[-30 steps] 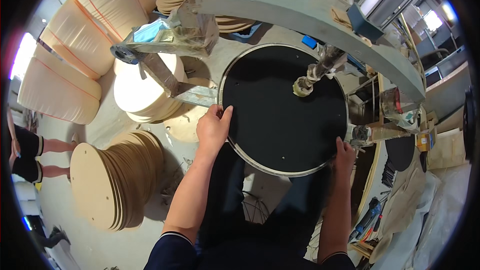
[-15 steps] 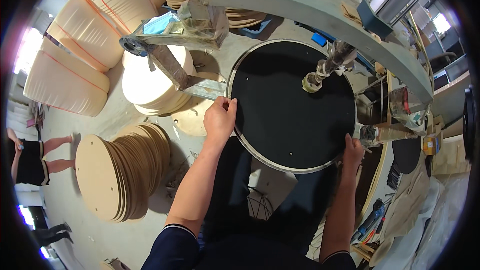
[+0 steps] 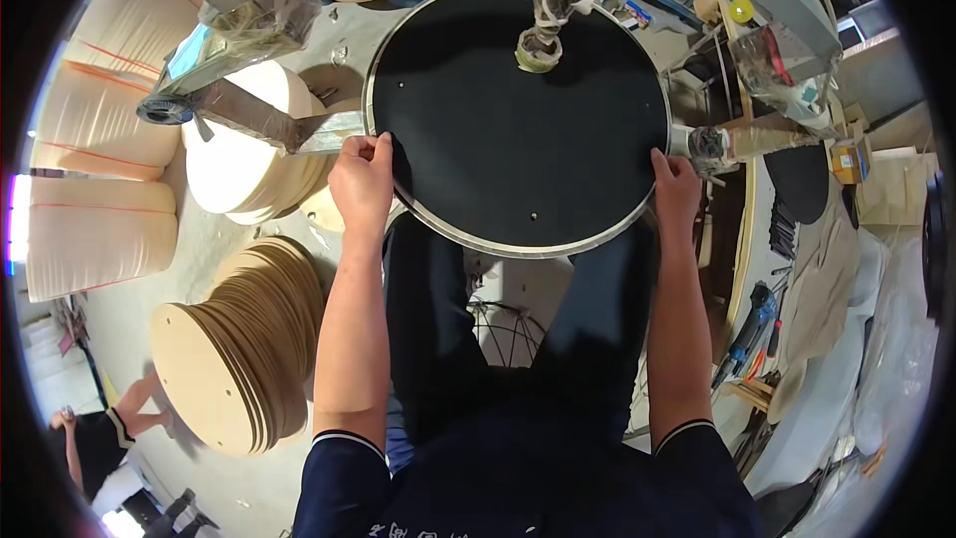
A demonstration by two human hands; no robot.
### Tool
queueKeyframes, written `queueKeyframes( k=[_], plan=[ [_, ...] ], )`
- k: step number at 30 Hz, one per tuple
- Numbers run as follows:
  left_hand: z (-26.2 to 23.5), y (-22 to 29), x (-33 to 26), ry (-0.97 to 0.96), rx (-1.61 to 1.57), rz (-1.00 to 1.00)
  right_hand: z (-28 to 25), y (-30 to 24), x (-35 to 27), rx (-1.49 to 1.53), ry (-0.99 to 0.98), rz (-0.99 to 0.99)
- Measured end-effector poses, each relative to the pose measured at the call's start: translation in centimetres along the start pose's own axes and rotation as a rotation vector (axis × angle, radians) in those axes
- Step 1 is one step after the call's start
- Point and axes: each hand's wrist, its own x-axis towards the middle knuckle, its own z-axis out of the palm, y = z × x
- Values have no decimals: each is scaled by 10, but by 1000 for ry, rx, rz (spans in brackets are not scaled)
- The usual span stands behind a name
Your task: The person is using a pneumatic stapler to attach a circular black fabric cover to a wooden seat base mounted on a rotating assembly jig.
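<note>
At the black disc (image 3: 498, 139) — both hands (image 3: 360, 184) (image 3: 678, 194).

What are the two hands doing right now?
Left hand: closed, holding the black disc at its left edge.
Right hand: closed, holding its right edge.

The left arm (image 3: 350, 334) and right arm (image 3: 680, 329) reach forward, well apart. The left hand (image 3: 360, 184) has its thumb (image 3: 385, 147) pointing forward and fingers (image 3: 355, 145) curled. The right hand (image 3: 678, 189) is bent too.
</note>
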Motion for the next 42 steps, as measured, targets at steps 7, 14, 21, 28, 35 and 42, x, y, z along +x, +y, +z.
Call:
queueKeyframes(
  k=[7, 14, 21, 28, 35, 42],
  plan=[
    [-4, 1, -5, -20, 3, -42, -1, 1, -7, 42, -10, 1],
    [0, 1, -3, -8, -19, -22, 1, 1, -5, 67, 8, 18],
    [-6, -13, 5, 11, -77, 26, 9, -5, -5, 29, 12, -19],
    [-3, -3, -9, -10, -51, -50, 3, 16, -4, 62, 38, 13],
    [4, -3, -9, -25, -32, -14, 1, 32, 1, 87, 53, 34],
    [-6, -2, 0, -8, -13, 26, 12, 11, 0, 136, 18, 13]
  ],
)
